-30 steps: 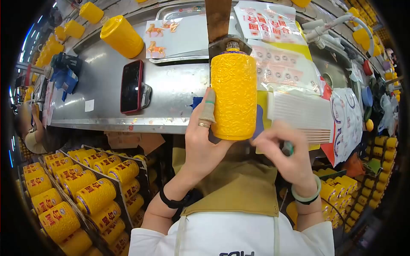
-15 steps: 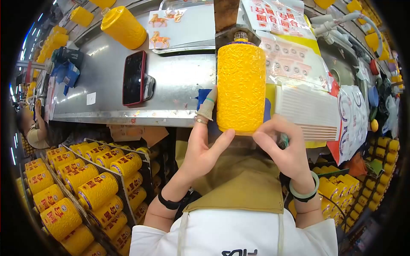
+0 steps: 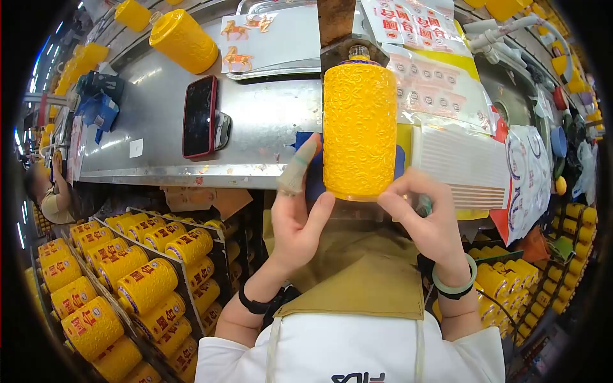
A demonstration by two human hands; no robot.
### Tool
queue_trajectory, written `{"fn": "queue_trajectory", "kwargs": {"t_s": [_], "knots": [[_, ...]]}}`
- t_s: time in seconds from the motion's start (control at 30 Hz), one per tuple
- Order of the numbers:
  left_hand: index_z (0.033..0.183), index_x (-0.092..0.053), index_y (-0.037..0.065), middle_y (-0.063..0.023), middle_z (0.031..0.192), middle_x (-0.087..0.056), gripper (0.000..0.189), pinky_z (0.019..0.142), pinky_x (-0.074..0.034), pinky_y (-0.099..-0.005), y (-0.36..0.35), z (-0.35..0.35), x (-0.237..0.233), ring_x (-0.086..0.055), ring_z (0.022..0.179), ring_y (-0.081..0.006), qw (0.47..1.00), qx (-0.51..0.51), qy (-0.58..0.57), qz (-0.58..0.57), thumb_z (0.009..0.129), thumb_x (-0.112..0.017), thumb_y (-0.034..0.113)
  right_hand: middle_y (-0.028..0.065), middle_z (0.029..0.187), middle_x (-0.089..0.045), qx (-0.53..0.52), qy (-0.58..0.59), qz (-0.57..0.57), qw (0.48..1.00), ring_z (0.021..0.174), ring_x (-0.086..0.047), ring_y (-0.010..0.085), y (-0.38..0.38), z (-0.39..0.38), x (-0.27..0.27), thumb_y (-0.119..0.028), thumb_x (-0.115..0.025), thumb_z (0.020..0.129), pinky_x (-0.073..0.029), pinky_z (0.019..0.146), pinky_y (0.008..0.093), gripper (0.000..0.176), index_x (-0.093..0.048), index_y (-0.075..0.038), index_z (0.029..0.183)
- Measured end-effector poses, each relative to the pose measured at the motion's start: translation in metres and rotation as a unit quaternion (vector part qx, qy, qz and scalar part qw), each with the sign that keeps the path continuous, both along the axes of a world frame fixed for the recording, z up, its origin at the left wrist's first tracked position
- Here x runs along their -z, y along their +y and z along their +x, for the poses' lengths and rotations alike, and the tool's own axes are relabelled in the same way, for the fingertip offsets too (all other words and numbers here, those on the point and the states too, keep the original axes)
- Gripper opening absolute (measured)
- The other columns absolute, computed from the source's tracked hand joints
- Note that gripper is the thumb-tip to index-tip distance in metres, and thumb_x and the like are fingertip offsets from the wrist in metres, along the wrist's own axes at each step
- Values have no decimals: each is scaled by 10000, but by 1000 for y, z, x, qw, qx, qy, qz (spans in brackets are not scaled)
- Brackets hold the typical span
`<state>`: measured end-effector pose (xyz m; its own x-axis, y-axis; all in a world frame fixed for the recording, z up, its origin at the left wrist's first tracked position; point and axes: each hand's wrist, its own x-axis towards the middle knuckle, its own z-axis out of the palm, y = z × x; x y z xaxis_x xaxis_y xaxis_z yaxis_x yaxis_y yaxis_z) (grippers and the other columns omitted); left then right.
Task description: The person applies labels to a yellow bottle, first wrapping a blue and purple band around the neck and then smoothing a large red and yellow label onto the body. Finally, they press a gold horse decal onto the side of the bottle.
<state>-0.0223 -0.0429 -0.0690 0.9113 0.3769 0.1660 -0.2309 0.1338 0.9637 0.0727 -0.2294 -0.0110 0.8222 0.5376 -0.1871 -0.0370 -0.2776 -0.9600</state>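
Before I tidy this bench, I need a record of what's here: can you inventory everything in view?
Embossed bottle: one, yellow, centre, between the hands
Second bottle: one, yellow, upper left
Phone: one, black with red edge, left bench
Paper square: one, white, far left
Horse stickers: three, orange-gold, upper-centre sheet
Red-print sheet: one, white, upper right
Striped sheet: one, whitish, right
Racked bottles: many, yellow, lower left and right
Hose: one, white, upper right
Co-worker: one, far left
Apron: one, olive-brown, on the person
Left hand: one, bottle's lower left
Right hand: one, bottle's lower right
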Motion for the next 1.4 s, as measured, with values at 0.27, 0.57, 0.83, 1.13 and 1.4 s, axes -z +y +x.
{"fn": "queue_trajectory", "kwargs": {"t_s": [0.27, 0.57, 0.83, 1.13, 1.4], "knots": [[1092, -747, 10, -154, 1272, -680, 346, 1012, -564, -405, 1, -3, 15, -660, 1207, -357, 938, -91, -115, 313, 765, -849, -38, 0, 773, -589, -2, 1, 0, 1000, 668, -465, 67, -1, -1, 1, -95, -755, 916, -380, 615, 252, 144, -690, 16, 853], [946, -806, 61, -158, 1180, -750, 199, 921, -584, -382, 11, -2, 13, -703, 1140, -354, 906, -90, -93, 402, 780, -818, -47, 15, 783, -601, -8, -4, -12, 1000, 687, -483, 82, 0, 2, -3, -101, -755, 914, -399, 634, 259, 143, -690, 16, 863], [1009, -789, 24, -127, 1181, -740, 304, 970, -594, -384, 0, 4, 19, -700, 1137, -307, 940, -123, -111, 299, 728, -900, -5, 20, 783, -597, -11, -6, -4, 1000, 688, -487, 93, -1, 3, -1, -97, -749, 912, -403, 640, 265, 144, -686, 21, 861], [941, -778, 21, -96, 1166, -738, 296, 971, -567, -383, -1, 5, 18, -693, 1109, -276, 967, -123, -86, 204, 693, -941, 33, 16, 768, -572, -12, -2, -3, 1000, 679, -475, 88, -1, 3, 1, -88, -745, 912, -389, 632, 266, 144, -680, 23, 845], [935, -785, 48, -91, 1166, -735, 284, 960, -569, -385, -1, 5, 17, -687, 1117, -284, 958, -128, -88, 242, 695, -936, 38, 17, 764, -558, -13, 13, 9, 1000, 677, -470, 82, -1, 4, 2, -68, -739, 917, -385, 628, 259, 136, -674, 28, 847]]}}
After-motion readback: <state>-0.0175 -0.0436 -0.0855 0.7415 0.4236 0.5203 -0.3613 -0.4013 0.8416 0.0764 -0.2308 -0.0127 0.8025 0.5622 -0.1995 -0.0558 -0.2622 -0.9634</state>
